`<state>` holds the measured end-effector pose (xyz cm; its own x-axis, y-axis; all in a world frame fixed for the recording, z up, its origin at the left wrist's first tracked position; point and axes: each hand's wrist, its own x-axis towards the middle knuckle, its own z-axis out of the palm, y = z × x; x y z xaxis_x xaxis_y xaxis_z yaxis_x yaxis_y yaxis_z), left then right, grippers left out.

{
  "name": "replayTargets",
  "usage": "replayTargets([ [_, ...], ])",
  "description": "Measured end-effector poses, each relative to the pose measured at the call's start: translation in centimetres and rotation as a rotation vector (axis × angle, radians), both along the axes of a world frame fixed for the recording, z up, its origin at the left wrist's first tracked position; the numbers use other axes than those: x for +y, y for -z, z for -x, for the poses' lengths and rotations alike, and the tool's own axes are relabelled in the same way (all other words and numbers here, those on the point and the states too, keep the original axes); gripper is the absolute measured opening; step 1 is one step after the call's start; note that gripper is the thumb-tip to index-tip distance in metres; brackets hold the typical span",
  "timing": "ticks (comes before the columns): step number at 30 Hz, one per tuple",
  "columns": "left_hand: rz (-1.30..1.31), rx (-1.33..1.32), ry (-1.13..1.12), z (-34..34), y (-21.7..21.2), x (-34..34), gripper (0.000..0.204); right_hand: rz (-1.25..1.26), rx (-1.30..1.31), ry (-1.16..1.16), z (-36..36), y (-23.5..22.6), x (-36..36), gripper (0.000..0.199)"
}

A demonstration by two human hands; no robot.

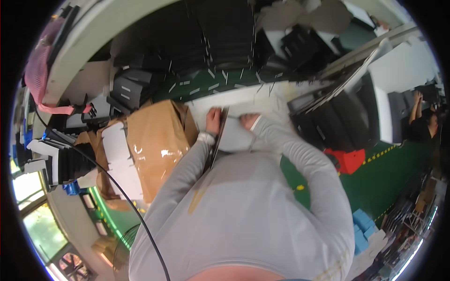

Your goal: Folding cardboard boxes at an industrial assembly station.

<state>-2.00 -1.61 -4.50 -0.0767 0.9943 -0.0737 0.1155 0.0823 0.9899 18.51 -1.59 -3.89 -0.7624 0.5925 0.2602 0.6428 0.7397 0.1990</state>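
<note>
My left hand point(213, 121) is at the left side of a thin, dark-edged panel point(219, 140), its fingers closed at the panel's far end. The panel runs lengthwise toward my body, and its near end reaches my shirt. To the right, my right hand point(248, 121) is closed, with a small dark sliver at its left side that I cannot make out. Between the hands lies a pale grey surface point(234, 135), on or by the white worktable point(276, 96). A light band circles my left wrist.
A large brown cardboard box point(157, 143) stands left of my left arm. Dark stacked panels point(323, 119) lean at the right, above a red bin point(347, 160). A black cable point(119, 187) hangs at the left. At the far right is another person point(424, 124).
</note>
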Motion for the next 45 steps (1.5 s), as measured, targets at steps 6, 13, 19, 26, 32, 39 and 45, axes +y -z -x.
replayTargets([
  [6,-0.002,0.023,-0.007,0.5,1.1,-0.5,0.018,0.411,-0.011,0.072,4.1,-2.1,1.5,0.022],
  [13,-0.067,0.090,-0.021,-0.5,-0.6,-0.5,0.019,0.798,0.286,0.079,7.0,-4.9,2.8,0.029],
  [19,-0.074,0.099,-0.008,-0.6,-0.7,-0.2,0.018,0.764,0.101,0.087,6.4,-1.1,3.2,0.030],
  [26,-0.032,0.037,-0.019,-0.1,0.0,-0.5,0.019,0.740,0.003,0.163,3.2,-3.3,1.0,0.034],
  [32,-0.125,0.162,0.004,-0.3,-0.4,-0.3,0.022,0.998,0.019,0.546,0.3,-3.5,0.8,0.028],
  [39,0.193,-0.405,-0.046,1.3,2.8,0.9,0.021,0.524,0.075,0.376,-1.5,-20.5,-0.2,0.015],
  [45,0.421,-1.106,-0.212,2.4,4.4,0.9,0.026,0.488,0.649,0.337,-8.2,-39.3,-3.5,0.021],
])
